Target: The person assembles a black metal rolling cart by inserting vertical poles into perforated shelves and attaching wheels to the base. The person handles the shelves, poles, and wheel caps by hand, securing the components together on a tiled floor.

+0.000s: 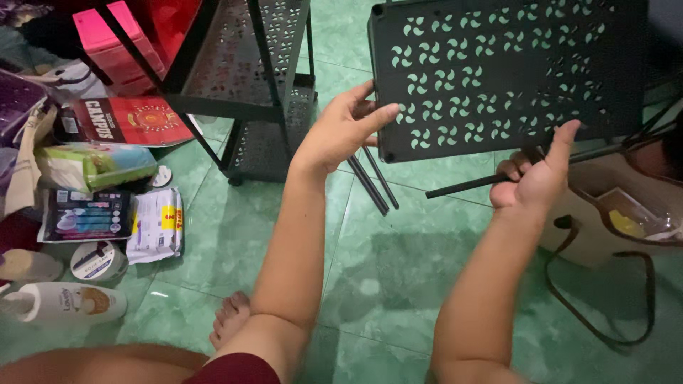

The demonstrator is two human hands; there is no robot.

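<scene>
Head view. Floor [398, 284] of green marbled tile lies bare beneath and between the two forearms, giving open room in the middle; clutter closes the left edge: a white pump bottle [60, 304], a roll of tape [98, 260], flat printed packets [114, 220] and a red carton [131, 119]. A black shelf rack [267, 85] stands at upper centre, and a beige bag [605, 213] with a dark strap bounds the right edge. A bare foot [231, 318] rests on the tile at lower centre.

Perforated tray [498, 71]: a black panel with rows of pinwheel-shaped cut-outs and a raised rim, held in the air above the floor at upper right, its pierced face turned toward the camera. Its long axis runs nearly level from left to right, with the lower edge rising slightly toward the right.

Left hand [341, 131] is closed on the tray's lower left corner, thumb on the near face and fingers behind. Two thin black rods [373, 181] slant down to the right just below it. Right hand [537, 178] presses its thumb against the tray's lower edge while its curled fingers clamp a third black rod [466, 186], which points down to the left.
</scene>
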